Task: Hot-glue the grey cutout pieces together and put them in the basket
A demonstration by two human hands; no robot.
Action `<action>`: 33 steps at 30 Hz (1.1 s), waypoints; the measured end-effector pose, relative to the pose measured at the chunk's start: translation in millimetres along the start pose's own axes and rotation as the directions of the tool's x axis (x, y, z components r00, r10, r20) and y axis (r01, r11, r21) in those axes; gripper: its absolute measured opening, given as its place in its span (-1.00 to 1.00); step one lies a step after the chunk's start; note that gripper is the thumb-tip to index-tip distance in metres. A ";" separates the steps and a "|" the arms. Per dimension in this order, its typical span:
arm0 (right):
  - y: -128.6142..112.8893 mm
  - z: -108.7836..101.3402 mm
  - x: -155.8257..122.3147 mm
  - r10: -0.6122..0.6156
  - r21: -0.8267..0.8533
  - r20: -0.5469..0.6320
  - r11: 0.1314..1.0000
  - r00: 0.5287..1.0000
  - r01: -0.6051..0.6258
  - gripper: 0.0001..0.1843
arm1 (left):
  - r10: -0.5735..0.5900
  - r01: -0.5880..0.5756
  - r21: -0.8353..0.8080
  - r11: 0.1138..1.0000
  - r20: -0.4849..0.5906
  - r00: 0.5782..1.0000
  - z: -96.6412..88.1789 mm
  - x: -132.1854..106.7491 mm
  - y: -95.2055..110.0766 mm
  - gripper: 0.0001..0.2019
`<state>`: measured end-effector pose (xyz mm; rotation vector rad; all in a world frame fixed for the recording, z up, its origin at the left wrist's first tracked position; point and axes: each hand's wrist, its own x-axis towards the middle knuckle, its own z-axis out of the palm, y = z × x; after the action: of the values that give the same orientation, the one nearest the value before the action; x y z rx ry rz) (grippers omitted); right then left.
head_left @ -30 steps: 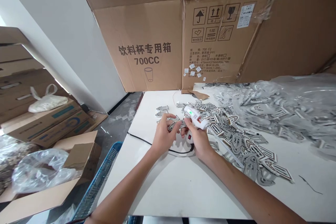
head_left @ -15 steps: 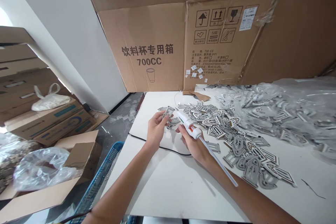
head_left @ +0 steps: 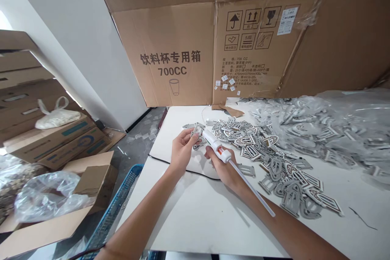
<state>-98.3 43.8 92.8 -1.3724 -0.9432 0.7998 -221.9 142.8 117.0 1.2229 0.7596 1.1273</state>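
Large cardboard carton (head_left: 164,48) is standing behind the white counter (head_left: 183,227), printed 700CC. Left of the counter, a blue plastic crate (head_left: 112,207) is sitting on the floor. On the counter's right side, a clear plastic bag (head_left: 338,120) is lying over more grey pieces. A loose pile of grey-and-white cut-out pieces (head_left: 274,162) is spreading across the counter, just right of my hands. My right hand (head_left: 221,168) is closing around a white hot glue gun (head_left: 216,146), its long glue stick (head_left: 252,189) running out the back. My left hand (head_left: 183,150) is pinching a small cut-out piece (head_left: 197,131) between fingers and thumb, just beside the gun's nozzle (head_left: 204,133). A black power cord (head_left: 183,170) is trailing across the counter beneath my hands.
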 end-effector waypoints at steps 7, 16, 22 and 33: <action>-2.1 -1.9 0.7 -0.024 -0.056 -0.009 0.998 1.000 0.024 -0.45 | 0.011 -0.011 0.010 1.000 0.011 1.000 2.3 -2.1 0.5 -0.50; -8.4 -2.2 -0.6 -0.002 -0.089 -0.021 0.996 1.000 0.000 -0.43 | 0.027 -0.027 0.036 0.999 0.005 1.000 2.8 -2.3 0.2 -0.51; -8.0 -2.7 -0.5 -0.001 -0.097 -0.026 0.995 1.000 -0.002 -0.42 | 0.020 -0.020 0.037 0.999 0.007 1.000 2.9 -1.9 0.6 -0.52; -8.7 -2.2 -1.7 0.014 -0.070 -0.026 0.997 1.000 -0.016 -0.40 | 0.017 -0.018 0.042 0.999 0.016 1.000 2.7 -1.5 -0.6 -0.52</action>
<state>-97.7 40.8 101.4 -1.4492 -0.9499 0.7651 -219.7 140.5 116.8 1.2746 0.7650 1.1197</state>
